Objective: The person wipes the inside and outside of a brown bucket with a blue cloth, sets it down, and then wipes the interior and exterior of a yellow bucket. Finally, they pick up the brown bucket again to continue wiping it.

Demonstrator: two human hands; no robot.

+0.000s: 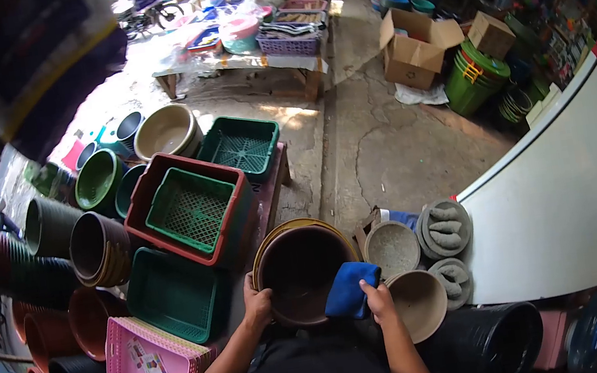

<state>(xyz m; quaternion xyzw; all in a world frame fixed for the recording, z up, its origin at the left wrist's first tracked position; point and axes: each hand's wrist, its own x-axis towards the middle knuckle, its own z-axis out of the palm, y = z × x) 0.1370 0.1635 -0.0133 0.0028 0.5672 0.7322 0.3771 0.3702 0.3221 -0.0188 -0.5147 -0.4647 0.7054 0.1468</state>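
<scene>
A round dark brown tub (299, 274) with a yellowish rim behind it is in front of my body, its opening facing up. My left hand (257, 304) grips its left rim, fingers wrapped over the edge. A folded blue cloth (345, 292) lies against the tub's right rim, held in my right hand (377, 300) with the thumb on top. Just right of that hand is a beige bowl (418, 305).
Green and red baskets (138, 223), a pink basket (122, 368) and stacked pots stand left. Stone mortars (443, 227) and a black bucket (515, 343) are right, beside a white panel (560, 203). Cardboard box (411, 67) and goods table (250, 61) stand beyond.
</scene>
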